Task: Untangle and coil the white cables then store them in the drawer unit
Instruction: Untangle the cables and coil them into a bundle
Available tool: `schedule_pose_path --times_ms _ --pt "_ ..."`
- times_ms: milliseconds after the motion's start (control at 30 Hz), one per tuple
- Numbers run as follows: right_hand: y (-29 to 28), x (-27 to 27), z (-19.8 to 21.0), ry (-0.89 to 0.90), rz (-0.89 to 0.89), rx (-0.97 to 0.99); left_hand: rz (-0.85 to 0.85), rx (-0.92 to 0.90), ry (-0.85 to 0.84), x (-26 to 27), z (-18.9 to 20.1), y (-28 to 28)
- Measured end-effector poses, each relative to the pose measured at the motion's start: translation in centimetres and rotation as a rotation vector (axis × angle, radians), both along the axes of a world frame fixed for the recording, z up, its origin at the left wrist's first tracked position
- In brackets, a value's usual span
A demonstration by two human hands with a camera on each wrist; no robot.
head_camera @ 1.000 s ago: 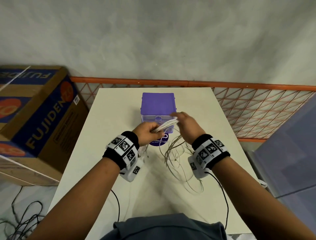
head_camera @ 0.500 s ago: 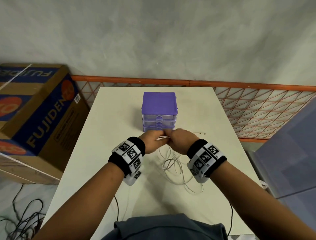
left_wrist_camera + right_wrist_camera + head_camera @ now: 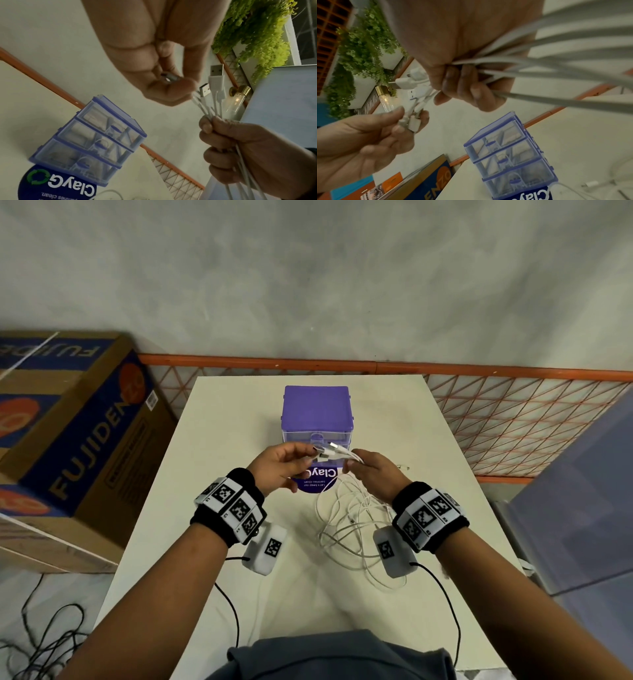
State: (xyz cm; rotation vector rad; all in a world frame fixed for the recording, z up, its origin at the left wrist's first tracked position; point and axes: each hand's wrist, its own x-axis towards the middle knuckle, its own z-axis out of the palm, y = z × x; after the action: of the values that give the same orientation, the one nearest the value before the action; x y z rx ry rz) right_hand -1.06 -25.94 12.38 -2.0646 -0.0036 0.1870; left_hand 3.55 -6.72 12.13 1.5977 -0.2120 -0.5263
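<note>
Several white cables are bunched between my two hands, just in front of the purple drawer unit, whose drawers are closed. My right hand grips the bunch in a fist; USB plugs stick out past it. My left hand pinches connector ends of the cables between thumb and fingers. The rest of the cables hang below the right hand in tangled loops down onto the cream table.
A round blue ClayGo sticker lies on the table before the drawer unit. A loose white plug lies right of my right hand. A cardboard box stands to the left, an orange lattice rail behind, and black cords on the floor.
Half a second ago both hands were pressed together low near the table. They have risen in front of the drawer unit and moved slightly apart, with the plug ends now fanned between them.
</note>
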Motion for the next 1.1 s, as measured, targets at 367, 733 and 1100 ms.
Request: schedule_pose_path --times_ms 367,733,1100 --pt "1.2 -0.1 0.7 0.019 -0.008 0.002 0.138 0.005 -0.127 -0.2 1.1 -1.8" --pt "2.0 0.0 0.4 0.127 -0.205 0.360 0.229 -0.178 0.269 -1.6 0.0 -3.8" --pt "2.2 -0.5 0.9 0.031 -0.160 0.406 0.478 -0.284 0.213 1.0 0.9 -3.2"
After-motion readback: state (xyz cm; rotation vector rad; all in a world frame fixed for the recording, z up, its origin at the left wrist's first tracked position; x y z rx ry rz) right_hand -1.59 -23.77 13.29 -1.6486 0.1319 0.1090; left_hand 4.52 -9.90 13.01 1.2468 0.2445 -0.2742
